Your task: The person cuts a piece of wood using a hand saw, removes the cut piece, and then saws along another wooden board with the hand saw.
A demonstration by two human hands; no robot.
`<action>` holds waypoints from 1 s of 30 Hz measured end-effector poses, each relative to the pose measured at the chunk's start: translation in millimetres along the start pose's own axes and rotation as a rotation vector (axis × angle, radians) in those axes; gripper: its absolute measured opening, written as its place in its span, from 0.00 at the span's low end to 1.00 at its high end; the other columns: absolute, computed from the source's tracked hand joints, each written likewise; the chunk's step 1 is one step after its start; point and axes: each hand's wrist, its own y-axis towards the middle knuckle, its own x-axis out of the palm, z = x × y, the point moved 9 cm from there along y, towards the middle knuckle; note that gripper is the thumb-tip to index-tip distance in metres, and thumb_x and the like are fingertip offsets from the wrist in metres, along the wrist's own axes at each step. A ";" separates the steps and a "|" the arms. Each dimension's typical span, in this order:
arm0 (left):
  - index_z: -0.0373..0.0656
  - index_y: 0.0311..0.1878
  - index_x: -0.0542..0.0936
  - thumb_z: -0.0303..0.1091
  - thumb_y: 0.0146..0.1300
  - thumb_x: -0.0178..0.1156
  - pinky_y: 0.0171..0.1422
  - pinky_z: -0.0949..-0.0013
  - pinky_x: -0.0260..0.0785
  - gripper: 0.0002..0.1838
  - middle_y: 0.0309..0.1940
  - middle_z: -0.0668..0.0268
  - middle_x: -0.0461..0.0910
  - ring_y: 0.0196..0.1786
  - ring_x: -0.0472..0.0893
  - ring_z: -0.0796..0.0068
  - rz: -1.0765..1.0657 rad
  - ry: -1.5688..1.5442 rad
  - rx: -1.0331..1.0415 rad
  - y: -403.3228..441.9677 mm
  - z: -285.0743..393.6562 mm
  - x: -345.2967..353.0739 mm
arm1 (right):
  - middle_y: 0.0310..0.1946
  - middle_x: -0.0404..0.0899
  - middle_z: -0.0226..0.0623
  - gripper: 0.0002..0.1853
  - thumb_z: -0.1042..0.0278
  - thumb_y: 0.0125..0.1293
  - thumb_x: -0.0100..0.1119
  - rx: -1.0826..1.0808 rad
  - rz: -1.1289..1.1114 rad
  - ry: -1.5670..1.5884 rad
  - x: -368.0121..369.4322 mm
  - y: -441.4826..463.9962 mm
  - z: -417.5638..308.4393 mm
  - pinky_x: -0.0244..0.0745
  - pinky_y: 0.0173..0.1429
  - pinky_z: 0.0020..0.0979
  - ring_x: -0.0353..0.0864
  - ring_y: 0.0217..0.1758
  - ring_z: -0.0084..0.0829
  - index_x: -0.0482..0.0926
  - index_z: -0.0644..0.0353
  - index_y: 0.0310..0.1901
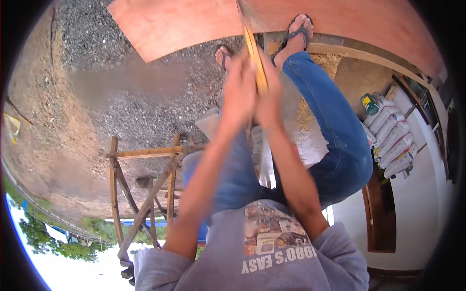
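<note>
From where I stand, the two hands are the hardest thing to read, since both are smeared by blur. The right hand [269, 94] seems closed around the lower part of a long yellow piece [255, 53]; the left hand [238, 89] sits close against its other side, and I can't tell whether those fingers are wrapped round it or only pressed to it. The piece stands out between the hands, over the edge of a reddish sheet [172, 29]; its lower end is lost among the fingers, while its far end thins, turns dark and runs out at the top of the view, so I can't say what it is. The sheet is cut off at the top too. The right foot [297, 34], in a black sandal, is by the sheet's edge; the left foot [223, 54] is partly covered by the left hand. The forearms hide much of the left leg [235, 169]. To the left, over the gravel [121, 97], a wooden trestle [145, 154] is partly blocked by the left arm. On the right, sacks [395, 138] lie stacked near a white wall [417, 218], their print too small to read.
</note>
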 end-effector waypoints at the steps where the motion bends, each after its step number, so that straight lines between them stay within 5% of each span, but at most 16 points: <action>1: 0.34 0.73 0.67 0.38 0.78 0.48 0.67 0.60 0.69 0.25 0.63 0.46 0.76 0.63 0.78 0.59 -0.052 0.031 -0.046 -39.6 2.6 0.7 | 0.57 0.82 0.49 0.29 0.73 0.70 0.60 0.062 0.009 0.008 -10.3 -39.5 -1.9 0.77 0.60 0.33 0.82 0.60 0.34 0.68 0.64 0.71; 4: 0.35 0.76 0.62 0.34 0.78 0.47 0.74 0.57 0.63 0.27 0.69 0.46 0.70 0.71 0.72 0.53 -0.237 -0.060 -0.413 -142.0 20.0 1.3 | 0.62 0.80 0.49 0.31 0.69 0.73 0.59 0.290 -0.068 -0.087 -42.9 -130.0 -36.0 0.76 0.63 0.33 0.80 0.64 0.35 0.63 0.65 0.75; 7: 0.35 0.75 0.63 0.36 0.78 0.46 0.73 0.57 0.64 0.27 0.66 0.46 0.72 0.69 0.74 0.54 -0.078 0.095 -0.027 -75.6 5.1 0.6 | 0.60 0.81 0.49 0.30 0.70 0.73 0.58 0.090 -0.034 -0.032 -14.5 -65.2 9.0 0.78 0.59 0.33 0.83 0.60 0.34 0.65 0.63 0.74; 8: 0.32 0.74 0.64 0.39 0.80 0.45 0.78 0.60 0.58 0.27 0.70 0.47 0.69 0.73 0.69 0.59 -0.079 -0.039 -0.128 -27.4 -7.4 4.2 | 0.58 0.83 0.49 0.29 0.70 0.72 0.58 -0.019 0.014 -0.082 -5.4 -31.0 6.4 0.79 0.57 0.33 0.85 0.57 0.34 0.66 0.61 0.74; 10: 0.30 0.70 0.68 0.40 0.79 0.46 0.74 0.61 0.62 0.26 0.64 0.48 0.75 0.67 0.75 0.60 -0.073 -0.169 -0.203 69.4 -33.7 11.9 | 0.46 0.85 0.49 0.22 0.73 0.70 0.58 -0.153 0.062 -0.055 24.0 57.2 29.2 0.79 0.51 0.34 0.85 0.48 0.32 0.73 0.61 0.65; 14: 0.30 0.71 0.68 0.37 0.79 0.45 0.75 0.61 0.61 0.25 0.64 0.48 0.75 0.67 0.74 0.57 -0.060 -0.091 -0.090 15.9 -6.2 5.1 | 0.59 0.81 0.49 0.24 0.75 0.71 0.57 -0.157 -0.013 -0.093 5.6 12.9 4.6 0.79 0.53 0.33 0.85 0.53 0.34 0.72 0.63 0.68; 15: 0.31 0.73 0.66 0.35 0.78 0.44 0.78 0.59 0.57 0.25 0.69 0.47 0.70 0.72 0.70 0.55 -0.091 -0.035 -0.100 -30.4 1.5 5.0 | 0.66 0.77 0.49 0.25 0.75 0.72 0.57 0.024 0.016 0.001 -10.4 -32.7 2.6 0.77 0.61 0.33 0.82 0.62 0.37 0.71 0.64 0.70; 18: 0.31 0.75 0.62 0.31 0.78 0.43 0.82 0.56 0.50 0.26 0.75 0.46 0.62 0.79 0.60 0.54 -0.230 -0.112 -0.324 -134.2 29.2 8.1 | 0.64 0.78 0.47 0.25 0.72 0.74 0.57 0.225 0.001 -0.061 -41.8 -111.8 -41.0 0.75 0.65 0.33 0.80 0.64 0.36 0.70 0.66 0.71; 20: 0.32 0.75 0.62 0.31 0.77 0.45 0.80 0.57 0.54 0.27 0.72 0.46 0.66 0.77 0.65 0.55 -0.185 -0.040 -0.207 -109.1 16.3 10.3 | 0.61 0.80 0.46 0.27 0.71 0.73 0.58 0.228 0.038 -0.102 -46.4 -113.0 -43.9 0.76 0.64 0.33 0.81 0.63 0.35 0.69 0.66 0.71; 23: 0.33 0.68 0.69 0.39 0.78 0.47 0.70 0.57 0.67 0.23 0.62 0.41 0.75 0.66 0.76 0.49 -0.018 -0.013 0.000 12.1 -15.8 10.5 | 0.55 0.85 0.47 0.26 0.71 0.71 0.59 -0.002 0.021 -0.007 3.2 8.2 36.4 0.79 0.59 0.32 0.85 0.58 0.37 0.71 0.65 0.70; 25: 0.34 0.63 0.72 0.41 0.79 0.46 0.66 0.55 0.69 0.21 0.57 0.41 0.77 0.60 0.79 0.46 -0.064 -0.003 -0.153 70.2 -32.6 9.9 | 0.56 0.84 0.50 0.26 0.71 0.71 0.59 -0.042 -0.044 -0.051 23.5 64.4 28.3 0.79 0.59 0.33 0.85 0.58 0.38 0.70 0.65 0.70; 27: 0.34 0.65 0.72 0.41 0.79 0.46 0.66 0.56 0.69 0.22 0.57 0.41 0.77 0.60 0.79 0.47 -0.081 0.011 -0.133 64.7 -23.3 4.7 | 0.60 0.81 0.51 0.26 0.71 0.72 0.57 0.095 -0.141 -0.077 28.8 64.0 28.9 0.79 0.58 0.33 0.85 0.59 0.38 0.70 0.64 0.70; 28: 0.32 0.69 0.69 0.39 0.79 0.44 0.71 0.60 0.64 0.24 0.57 0.49 0.76 0.63 0.75 0.59 -0.051 0.024 -0.019 26.0 -9.3 2.8 | 0.61 0.80 0.51 0.27 0.71 0.72 0.58 0.060 -0.080 -0.084 13.7 27.3 22.8 0.79 0.59 0.33 0.84 0.59 0.37 0.69 0.64 0.71; 30: 0.31 0.77 0.58 0.33 0.77 0.45 0.79 0.56 0.55 0.29 0.73 0.45 0.63 0.73 0.67 0.54 -0.172 -0.018 -0.171 -65.6 8.7 9.0 | 0.63 0.79 0.49 0.29 0.69 0.72 0.58 0.068 -0.018 -0.112 -23.3 -59.6 -6.1 0.79 0.60 0.34 0.84 0.60 0.36 0.67 0.64 0.73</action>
